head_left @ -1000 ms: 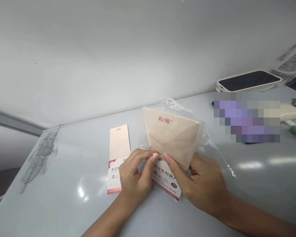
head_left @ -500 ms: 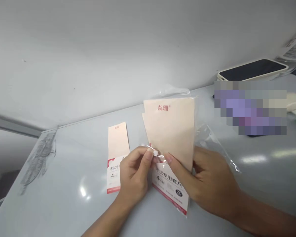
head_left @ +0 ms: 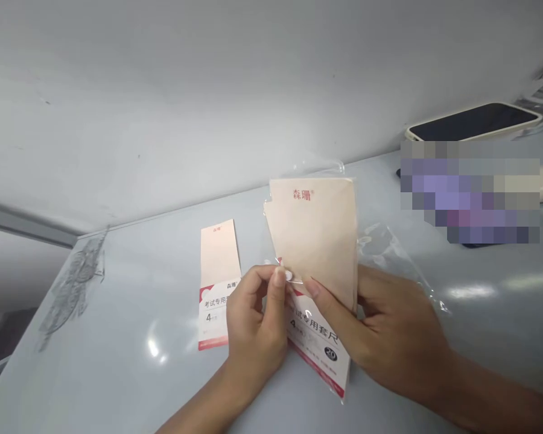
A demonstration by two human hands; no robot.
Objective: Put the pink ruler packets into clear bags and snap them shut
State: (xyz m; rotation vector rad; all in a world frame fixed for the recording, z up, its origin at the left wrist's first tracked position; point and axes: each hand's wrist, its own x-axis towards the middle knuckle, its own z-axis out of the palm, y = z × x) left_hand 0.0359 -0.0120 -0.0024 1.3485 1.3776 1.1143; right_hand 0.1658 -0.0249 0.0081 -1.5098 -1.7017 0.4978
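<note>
Head view: packet (head_left: 317, 235) long axis fore-aft, beige end away; right hand (head_left: 393, 328) gripping it, left hand (head_left: 257, 319) seemingly pinching button (head_left: 288, 275).

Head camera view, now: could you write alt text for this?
A right hand grips a beige paper packet with red lettering and clear plastic film, while the left hand is at a small round white button. On the glossy grey table, a beige, white and red packet lies left; a black phone sits upper right.
</note>
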